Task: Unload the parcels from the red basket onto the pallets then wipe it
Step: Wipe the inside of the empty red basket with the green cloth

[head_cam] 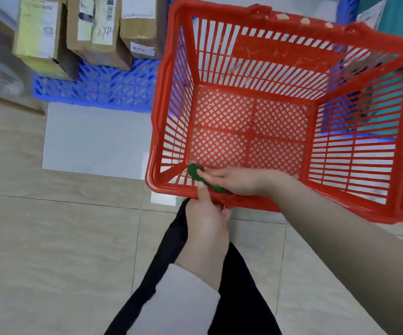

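The left hand [205, 221] grips the near rim of the red basket [289, 53]. Just past it, the right hand [231, 181] pinches a green pad [195, 174] inside the basket. Parcels [94, 30] sit on a blue pallet [99, 89] far beyond the left hand.

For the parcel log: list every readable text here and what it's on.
"732", handwritten, uncertain: label on the middle parcel.
"470", uncertain: white sticker on the right parcel.
Other printed labels on the parcels: too blurred.
Raised marks on the red basket, far wall: unreadable.
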A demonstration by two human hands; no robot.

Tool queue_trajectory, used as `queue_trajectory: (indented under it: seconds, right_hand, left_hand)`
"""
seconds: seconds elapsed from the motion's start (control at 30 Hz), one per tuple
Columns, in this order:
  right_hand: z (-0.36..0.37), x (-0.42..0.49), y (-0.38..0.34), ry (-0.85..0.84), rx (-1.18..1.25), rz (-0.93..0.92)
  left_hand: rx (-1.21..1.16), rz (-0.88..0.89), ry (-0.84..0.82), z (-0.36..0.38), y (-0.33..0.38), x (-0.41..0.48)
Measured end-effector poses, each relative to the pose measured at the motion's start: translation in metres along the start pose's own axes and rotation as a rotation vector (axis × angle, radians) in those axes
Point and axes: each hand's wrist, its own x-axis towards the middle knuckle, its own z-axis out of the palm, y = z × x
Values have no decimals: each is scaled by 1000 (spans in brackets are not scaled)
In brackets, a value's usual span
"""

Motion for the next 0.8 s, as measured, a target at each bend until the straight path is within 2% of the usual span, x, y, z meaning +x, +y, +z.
queue_trajectory:
  seconds: [0.1, 0.2, 0.27, 0.33, 0.43, 0.57, 0.67, 0.73, 0.8]
  right_hand:
    - [-8, -8, 29, -13, -90, 82]
    - [-14, -36, 75, 12, -179, 299]
    - [-20, -56, 102, 19, -156, 454]
    - [-24, -62, 111, 10, -135, 510]
    - [-25, -41, 87, -2, -116, 425]
    - [-16, -1, 22, 8, 1, 83]
    - [-5, 9, -4, -15, 103, -93]
    - [-1, 1, 3, -26, 84, -126]
    - [-4, -15, 26, -19, 98, -73]
  left_hand:
    - [4, -34, 45, 0, -1, 0]
    - [43, -54, 77, -1, 2, 0]
    - [102, -46, 101, -2, 1, 0]
    - [103, -54, 114, -1, 1, -2]
    - [-3, -81, 137, 3, 2, -2]
    - [-11, -80, 161, 5, 2, -2]
    - [-26, -72, 140, 6, 2, -3]
    - [-38, -66, 139, 7, 2, -5]
    - [-53, -52, 152, 8, 2, -8]
